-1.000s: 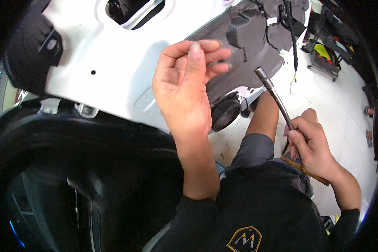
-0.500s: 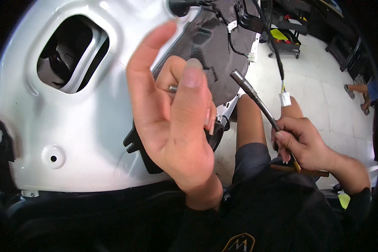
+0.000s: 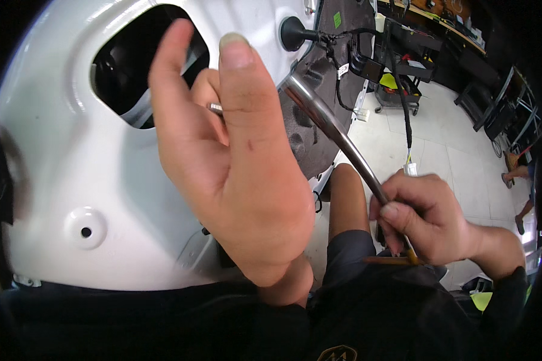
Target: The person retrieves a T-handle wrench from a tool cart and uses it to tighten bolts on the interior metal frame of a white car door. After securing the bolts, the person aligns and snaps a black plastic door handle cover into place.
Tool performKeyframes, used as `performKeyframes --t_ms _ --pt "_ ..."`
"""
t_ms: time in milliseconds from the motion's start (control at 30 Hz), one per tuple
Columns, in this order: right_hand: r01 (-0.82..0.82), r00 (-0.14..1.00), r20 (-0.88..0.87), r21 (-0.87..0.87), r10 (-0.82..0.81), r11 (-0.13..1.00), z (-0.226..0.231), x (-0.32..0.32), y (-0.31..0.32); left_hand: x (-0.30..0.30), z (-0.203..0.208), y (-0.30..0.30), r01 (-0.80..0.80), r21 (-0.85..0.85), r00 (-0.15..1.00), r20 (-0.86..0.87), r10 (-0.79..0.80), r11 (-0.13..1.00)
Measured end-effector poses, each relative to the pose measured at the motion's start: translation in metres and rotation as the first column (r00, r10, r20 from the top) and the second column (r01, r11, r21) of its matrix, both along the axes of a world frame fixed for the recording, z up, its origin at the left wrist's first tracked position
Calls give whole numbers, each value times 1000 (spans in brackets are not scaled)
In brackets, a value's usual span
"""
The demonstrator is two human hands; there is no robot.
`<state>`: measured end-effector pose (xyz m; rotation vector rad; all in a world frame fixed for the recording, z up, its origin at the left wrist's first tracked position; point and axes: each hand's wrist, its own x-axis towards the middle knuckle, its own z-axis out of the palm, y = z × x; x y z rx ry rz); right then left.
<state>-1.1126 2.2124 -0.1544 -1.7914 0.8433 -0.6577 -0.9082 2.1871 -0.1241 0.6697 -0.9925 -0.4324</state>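
Observation:
My left hand [image 3: 247,174] is raised in front of a white metal car door panel [image 3: 132,204]. Its index finger points up, while the other fingers curl round a small threaded bolt [image 3: 215,108] whose end shows beside the thumb. In my right hand [image 3: 430,216] is a long steel T-handle socket wrench [image 3: 349,147], gripped low on the shaft. The socket end tilts up and left, close to my left hand. An orange-brown crossbar shows below the right fingers.
A large opening [image 3: 117,66] and a small round hole [image 3: 86,232] pierce the panel. Dark padding [image 3: 358,15] and a black rubber grommet [image 3: 292,34] with wiring lie behind. A cable with a white connector [image 3: 410,169] hangs near my right hand. Beyond stand a tool cart [image 3: 403,96] and another person's legs [image 3: 518,174].
The view has shifted, bringing more of the grommet and workbench into sight. My left hand appears larger and further left. The wrench's socket end has come closer to it.

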Motion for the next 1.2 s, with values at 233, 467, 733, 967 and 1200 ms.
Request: performKeyframes --t_ms 233,467,733,967,1200 --pt "-69 995 82 127 59 989 35 34 -18 -6 0 12 -136 97 989 76 129 986" --pt "-188 951 277 171 136 967 -4 -17 -7 -22 -23 34 216 199 974 -116 -196 956" --pt "-115 889 458 241 -8 964 -45 -122 -15 -70 -52 20 313 344 945 -19 -327 885" --pt "135 796 540 282 -274 950 -86 -184 -81 -102 -54 -14 -153 25 934 331 136 988" --pt "-2 894 436 238 -105 971 -107 -214 -188 -80 -32 -74 -411 -480 793 231 564 775"
